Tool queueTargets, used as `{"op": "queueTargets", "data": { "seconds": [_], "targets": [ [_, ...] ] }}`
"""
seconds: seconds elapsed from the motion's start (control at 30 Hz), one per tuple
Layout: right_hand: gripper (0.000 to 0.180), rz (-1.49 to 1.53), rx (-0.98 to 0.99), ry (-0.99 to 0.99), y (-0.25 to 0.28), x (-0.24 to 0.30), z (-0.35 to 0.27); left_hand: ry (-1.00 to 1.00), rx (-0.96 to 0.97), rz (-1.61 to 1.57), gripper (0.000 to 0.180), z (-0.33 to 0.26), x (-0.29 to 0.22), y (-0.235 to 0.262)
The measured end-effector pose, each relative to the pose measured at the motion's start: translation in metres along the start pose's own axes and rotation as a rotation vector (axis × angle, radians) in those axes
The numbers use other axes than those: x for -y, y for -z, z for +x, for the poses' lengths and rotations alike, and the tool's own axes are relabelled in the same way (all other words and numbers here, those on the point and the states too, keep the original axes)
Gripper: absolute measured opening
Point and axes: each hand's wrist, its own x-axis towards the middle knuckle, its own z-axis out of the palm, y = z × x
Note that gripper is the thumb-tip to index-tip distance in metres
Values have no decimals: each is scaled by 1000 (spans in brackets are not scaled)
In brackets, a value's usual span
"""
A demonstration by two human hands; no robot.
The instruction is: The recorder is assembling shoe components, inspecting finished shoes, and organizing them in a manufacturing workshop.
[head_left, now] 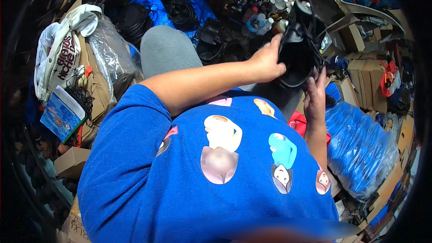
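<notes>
Head view: left hand (266, 60) grasps black plastic housing (298, 47) held above the lap; right hand (316, 95) grips its lower edge from beneath. Blue-wrapped bundle (360, 144) lies just beside, right.

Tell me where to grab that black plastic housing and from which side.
Grip the black plastic housing by its rounded lower rim, coming from the left and from below. It stands roughly upright with the bowl-like end down, and the left hand already clasps that side while the right hand props it underneath. The top carries thin, awkward protrusions.
</notes>
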Motion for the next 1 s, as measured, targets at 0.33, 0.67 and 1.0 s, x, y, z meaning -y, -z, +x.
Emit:
{"op": "queueTargets", "data": {
  "seconds": [0.33, 0.67, 1.0],
  "targets": [
    [57, -190, 199, 54, -84, 17, 46, -55, -73, -84, 68, 5, 4, 104],
    [52, -285, 409, -314, -58, -11, 81, 397, -611, -317, 38, -20, 143, 307],
    [39, -635, 250, -529, -28, -41, 86, 833, -875, -532, 53, -20, 335, 328]
  ]
}}
